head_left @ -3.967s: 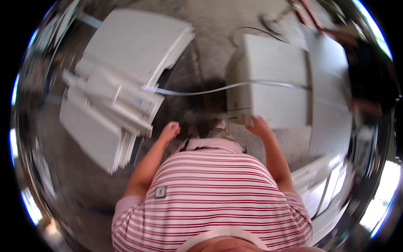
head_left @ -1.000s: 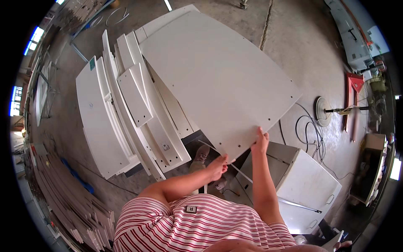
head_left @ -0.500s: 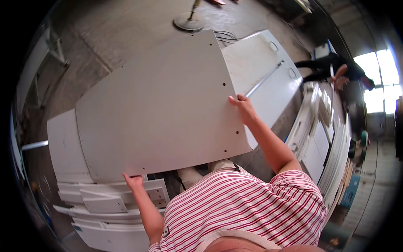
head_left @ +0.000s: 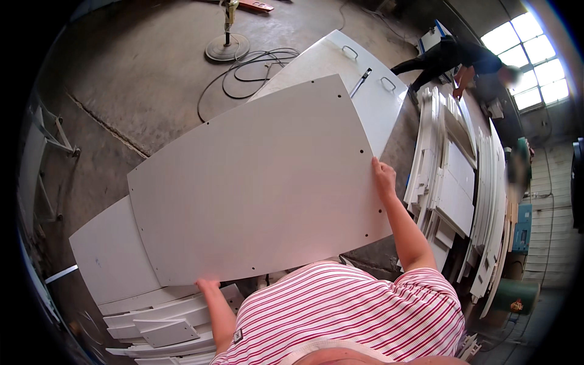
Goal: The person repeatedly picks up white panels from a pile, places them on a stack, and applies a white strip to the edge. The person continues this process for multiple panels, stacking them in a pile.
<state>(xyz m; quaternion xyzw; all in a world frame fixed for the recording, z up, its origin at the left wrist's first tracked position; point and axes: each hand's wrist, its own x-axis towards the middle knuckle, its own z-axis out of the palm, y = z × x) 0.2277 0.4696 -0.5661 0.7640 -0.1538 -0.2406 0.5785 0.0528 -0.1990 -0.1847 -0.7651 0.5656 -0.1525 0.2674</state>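
I hold a large white board (head_left: 255, 188) flat in front of me, with small drilled holes along its edges. My left hand (head_left: 208, 284) grips its near left edge from below, and only the fingertips show. My right hand (head_left: 384, 176) grips its right edge, fingers over the rim. The board hides most of what lies under it.
A white cabinet body with metal handles (head_left: 359, 67) lies beyond the board. Stacks of white panels sit at lower left (head_left: 164, 322) and along the right (head_left: 456, 182). A cable coil (head_left: 249, 73) and a round stand base (head_left: 226, 45) lie on the concrete floor. Another person (head_left: 462, 58) bends over at upper right.
Four seconds ago my hands were at a white cabinet. Since then I took hold of the large board and turned with it; it now lies across my front, slightly shifted since half a second ago.
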